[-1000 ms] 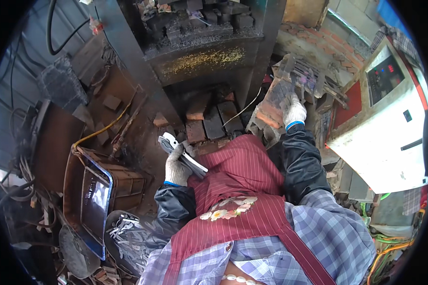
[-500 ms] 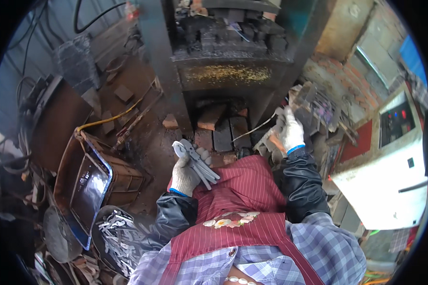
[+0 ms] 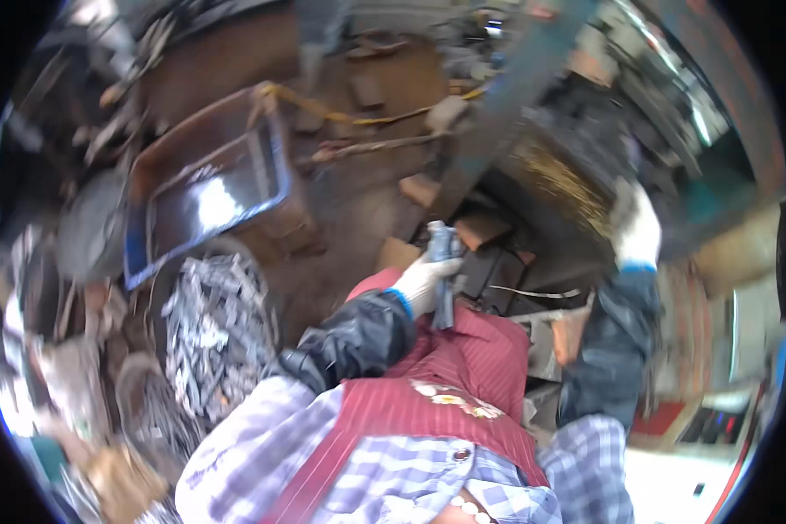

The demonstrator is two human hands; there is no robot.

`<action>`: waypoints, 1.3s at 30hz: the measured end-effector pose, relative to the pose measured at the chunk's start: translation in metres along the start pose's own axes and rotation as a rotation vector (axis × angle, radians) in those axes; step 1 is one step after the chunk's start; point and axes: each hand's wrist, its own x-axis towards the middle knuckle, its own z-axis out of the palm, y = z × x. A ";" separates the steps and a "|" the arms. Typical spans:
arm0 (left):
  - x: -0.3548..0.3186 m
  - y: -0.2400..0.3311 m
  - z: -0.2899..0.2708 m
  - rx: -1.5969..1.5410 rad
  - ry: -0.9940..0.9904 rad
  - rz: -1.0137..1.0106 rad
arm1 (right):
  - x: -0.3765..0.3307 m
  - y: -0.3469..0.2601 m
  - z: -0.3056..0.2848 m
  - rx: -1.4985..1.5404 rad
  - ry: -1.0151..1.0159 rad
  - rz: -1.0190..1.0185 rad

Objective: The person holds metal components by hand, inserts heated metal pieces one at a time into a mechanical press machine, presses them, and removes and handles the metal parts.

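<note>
My left hand [image 3: 421,285], in a white knit glove with a blue cuff, is closed around a bundle of long grey metal pieces [image 3: 444,306]. They stand upright above my lap, and how many there are cannot be told. My right hand [image 3: 635,229], gloved alike, is stretched forward at the front of the dark machine bed [image 3: 576,144]. Its fingers are smeared by motion, so whether they grip anything is not visible. A band of yellowish flakes [image 3: 563,188] runs along the machine's front just left of that hand.
On the left lies a rusty bin [image 3: 293,205] with a blue-edged tray and shiny surface. Below it, a round tub holds many grey metal strips [image 3: 214,323]. Bricks [image 3: 480,229] lie under the machine. A pale control box [image 3: 672,472] stands at the lower right.
My right hand has gone forward from beside the pale wire to the machine bed. The view has swung left. My left hand still holds the metal pieces, now turned more upright.
</note>
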 end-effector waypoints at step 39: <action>0.020 -0.008 -0.013 -0.124 -0.139 -0.100 | -0.295 0.032 -0.034 1.038 0.868 1.224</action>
